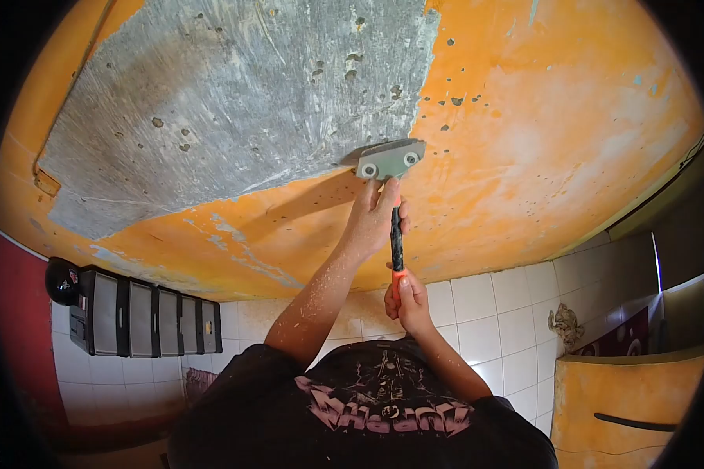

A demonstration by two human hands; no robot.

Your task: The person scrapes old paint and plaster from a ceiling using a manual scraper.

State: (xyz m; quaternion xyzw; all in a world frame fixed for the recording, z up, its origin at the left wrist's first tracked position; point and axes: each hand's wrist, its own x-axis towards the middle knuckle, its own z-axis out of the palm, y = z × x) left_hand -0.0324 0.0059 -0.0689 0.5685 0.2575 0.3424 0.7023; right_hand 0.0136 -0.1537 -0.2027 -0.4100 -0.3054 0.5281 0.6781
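A long-handled wall scraper [396, 244] has a wide grey head with two round screws and a black and orange handle. Its blade edge meets the orange wall [516, 148] where the paint borders a bare grey patch [235, 102]. Just below the head, my left hand [377, 213] is closed around the upper handle, with fingers partly hidden behind it. Lower down, my right hand [409, 302] wraps the orange end of the handle, thumb along it. Pale flakes speckle my left forearm.
A drawer unit [145, 316] stands at the left, with a black helmet-like object [62, 281] beside it. White tiles [477, 301] cover the floor. A crumpled cloth [565, 326] lies at the right, near an orange surface [633, 391] bearing a dark bar.
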